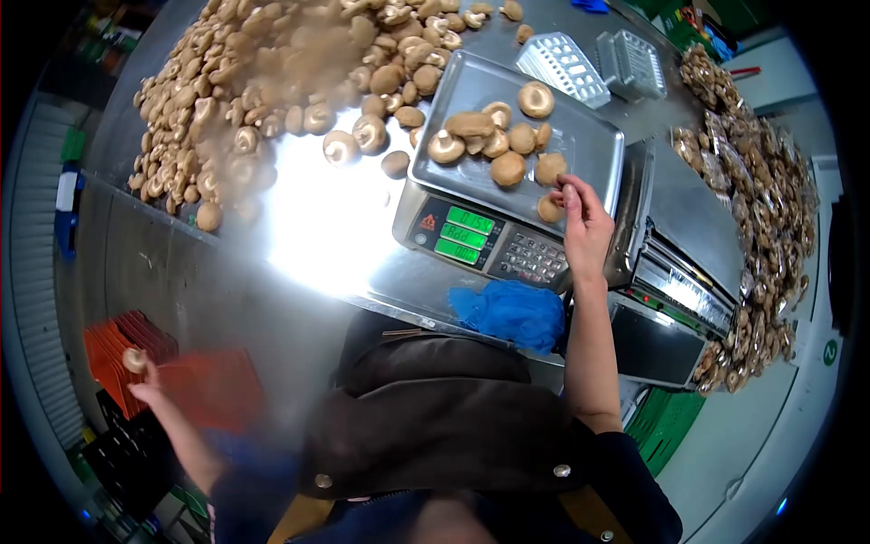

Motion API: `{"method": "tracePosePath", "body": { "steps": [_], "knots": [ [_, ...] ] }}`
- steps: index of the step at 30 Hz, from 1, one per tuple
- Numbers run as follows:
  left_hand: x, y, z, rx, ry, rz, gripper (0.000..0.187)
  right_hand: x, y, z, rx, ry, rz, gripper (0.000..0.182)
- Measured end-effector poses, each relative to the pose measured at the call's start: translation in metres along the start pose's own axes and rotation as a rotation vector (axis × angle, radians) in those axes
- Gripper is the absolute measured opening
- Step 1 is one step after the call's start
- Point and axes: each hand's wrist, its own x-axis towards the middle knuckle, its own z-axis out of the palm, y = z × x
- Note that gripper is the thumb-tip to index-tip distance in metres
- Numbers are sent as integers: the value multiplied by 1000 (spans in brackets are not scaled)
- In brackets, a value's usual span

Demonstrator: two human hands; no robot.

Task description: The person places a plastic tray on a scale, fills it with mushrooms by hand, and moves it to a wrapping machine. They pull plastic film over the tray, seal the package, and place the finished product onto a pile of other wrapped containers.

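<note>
Head view: a stainless-steel worktop [317,236] carries a heap of loose brown mushrooms [263,91] and a digital scale with a rectangular metal tray [580,136]. The right hand [584,222] pinches a round brown mushroom [549,209] at the tray's near edge; its axis cannot be determined. The left hand [145,385], down beside orange crates [127,349], holds a small pale mushroom [134,360].

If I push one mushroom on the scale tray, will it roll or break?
The mushrooms have rounded caps, so one would likely wobble or roll a little on the smooth metal tray. They look light and probably bruise easily; the right hand touches one with its fingertips only.
</note>
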Motion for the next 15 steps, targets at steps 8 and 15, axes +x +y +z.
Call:
{"method": "tracePosePath", "body": {
  "steps": [8, 15],
  "knots": [
    [-63, -130, 92, 606, -270, 171, 26, 30, -16, 42, -246, -90, -287, 33],
    [-321, -368, 194, 933, -1065, 213, 33, 57, -30, 78, -579, -312, -514, 49]
  ]
}}
